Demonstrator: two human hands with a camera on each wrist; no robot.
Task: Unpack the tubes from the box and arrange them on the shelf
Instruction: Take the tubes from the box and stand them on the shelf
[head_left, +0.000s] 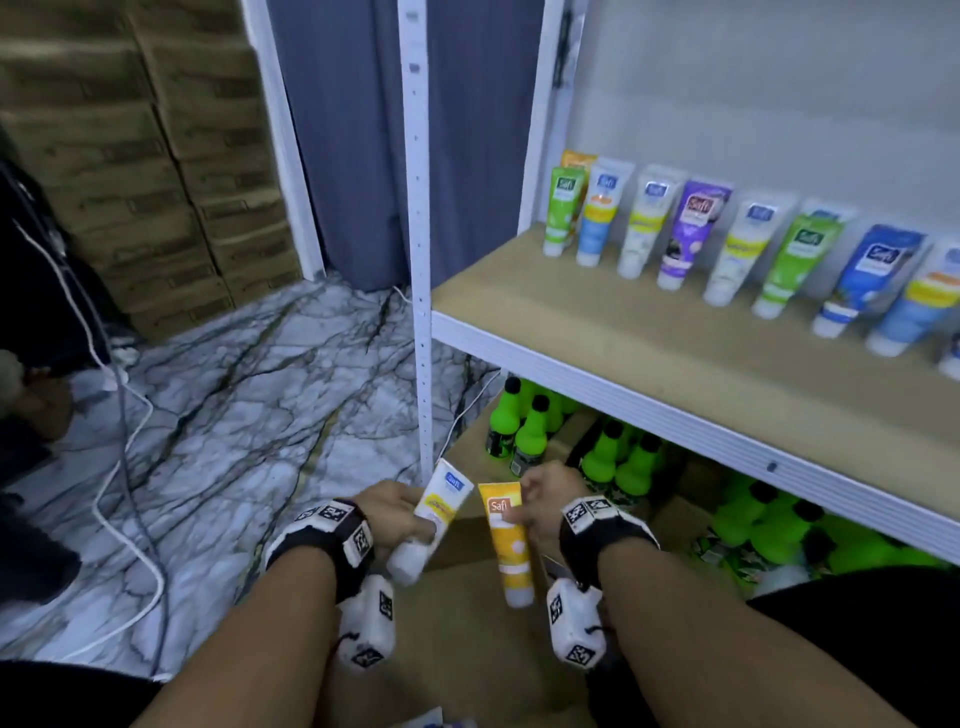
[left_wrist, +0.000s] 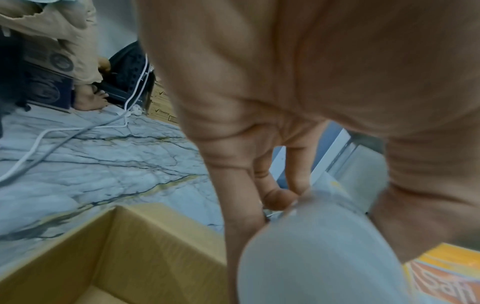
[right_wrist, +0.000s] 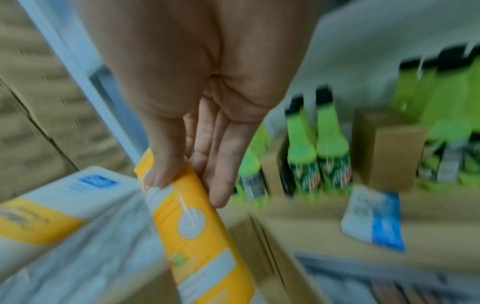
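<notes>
Both hands are clamped on a tube each, low in front of me over the open cardboard box (left_wrist: 124, 246). With my left hand (head_left: 392, 506) I grip a white tube (head_left: 434, 525) that has a yellow band and a blue logo; its white cap end points back toward me and its crimped end tilts up and away. The left wrist view shows the fingers (left_wrist: 270, 185) curled round the tube's body, with the cap filling the lower part of the picture. My right hand (head_left: 545, 501) pinches an orange tube (head_left: 506, 540) near its crimped top, thumb (right_wrist: 166, 156) on the printed face and the other fingers behind, so the tube hangs cap down. The two tubes sit just beside each other, their upper ends close but apart.

Up and to my right the shelf (head_left: 597, 332) carries a row of tubes (head_left: 737, 244) standing on their caps along the back: green, white, purple and blue ones, with an orange one behind the first. Below that board, green bottles (head_left: 530, 431) with black caps stand packed together, some in a brown carton. The right wrist view is blurred, but I can make out one more white and blue tube (right_wrist: 376, 218) lying on cardboard near those bottles.

To my left, white cables (head_left: 130, 467) trail over the marble-patterned floor (head_left: 249, 405), and stacked brown cartons (head_left: 130, 156) stand against the wall
</notes>
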